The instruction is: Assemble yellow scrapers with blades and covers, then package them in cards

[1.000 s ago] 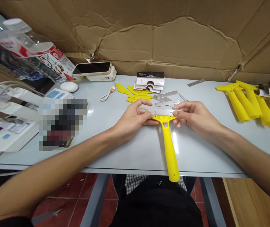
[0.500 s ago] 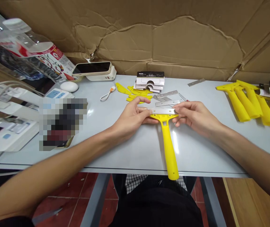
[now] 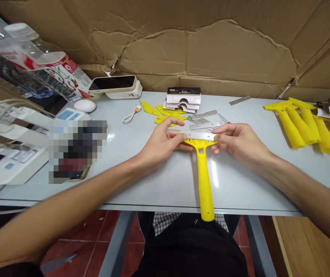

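Observation:
A yellow scraper handle (image 3: 205,184) points toward me, its grip end past the table's front edge. Across its wide head lies a flat metal blade (image 3: 201,135) with small slots. My left hand (image 3: 165,140) pinches the left end of blade and head between thumb and fingers. At the right end, my right hand (image 3: 235,140) holds the blade with thumb and fingertips. Just behind the hands lie several loose metal blades (image 3: 204,115) and yellow plastic strips (image 3: 151,108). The handle's head is partly hidden under the blade and fingers.
White boxes (image 3: 182,99) are stacked at the back, near a single blade (image 3: 240,100). More yellow handles (image 3: 293,127) lie at right. On the left are a phone (image 3: 113,83), a looped cord (image 3: 131,114), power strips (image 3: 17,165) and a bottle (image 3: 55,63).
The grip end of the yellow handle has swung slightly left. Both hands keep hold of blade and head, with only slight shifts.

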`<control>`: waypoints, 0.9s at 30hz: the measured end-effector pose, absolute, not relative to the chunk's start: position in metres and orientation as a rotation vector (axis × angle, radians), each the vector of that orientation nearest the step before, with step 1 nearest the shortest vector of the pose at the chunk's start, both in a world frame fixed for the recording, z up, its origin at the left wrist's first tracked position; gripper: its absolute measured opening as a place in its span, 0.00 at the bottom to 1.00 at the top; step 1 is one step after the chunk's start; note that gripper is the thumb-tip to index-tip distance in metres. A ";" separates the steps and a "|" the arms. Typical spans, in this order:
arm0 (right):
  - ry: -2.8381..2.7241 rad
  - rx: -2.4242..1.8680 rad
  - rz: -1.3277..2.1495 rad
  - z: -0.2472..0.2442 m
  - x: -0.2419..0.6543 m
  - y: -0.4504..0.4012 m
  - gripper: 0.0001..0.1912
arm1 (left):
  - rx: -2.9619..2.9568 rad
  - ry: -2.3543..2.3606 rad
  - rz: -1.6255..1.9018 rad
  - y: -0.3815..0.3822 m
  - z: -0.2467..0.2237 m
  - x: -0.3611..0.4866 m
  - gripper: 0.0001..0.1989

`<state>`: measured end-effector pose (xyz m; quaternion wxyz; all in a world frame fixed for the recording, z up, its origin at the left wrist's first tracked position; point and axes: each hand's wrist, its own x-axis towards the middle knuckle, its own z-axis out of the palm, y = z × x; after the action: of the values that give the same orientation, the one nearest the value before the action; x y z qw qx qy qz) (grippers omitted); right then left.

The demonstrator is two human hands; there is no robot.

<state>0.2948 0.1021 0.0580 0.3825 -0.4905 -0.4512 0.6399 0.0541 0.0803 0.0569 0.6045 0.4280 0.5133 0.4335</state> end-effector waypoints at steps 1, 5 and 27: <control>-1.156 -1.250 1.629 0.058 0.295 0.102 0.10 | 0.994 1.192 1.005 0.081 0.057 0.053 0.18; -1.175 -1.236 1.621 0.058 0.296 0.102 0.10 | 0.977 1.199 1.023 0.087 0.056 0.050 0.20; -1.206 -1.248 1.583 0.054 0.294 0.102 0.12 | 1.000 1.223 1.039 0.087 0.056 0.050 0.19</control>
<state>0.2940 0.1023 0.0537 0.3860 -0.4903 -0.4737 0.6215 0.0501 0.0875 0.0562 0.5855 0.4288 0.5244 0.4454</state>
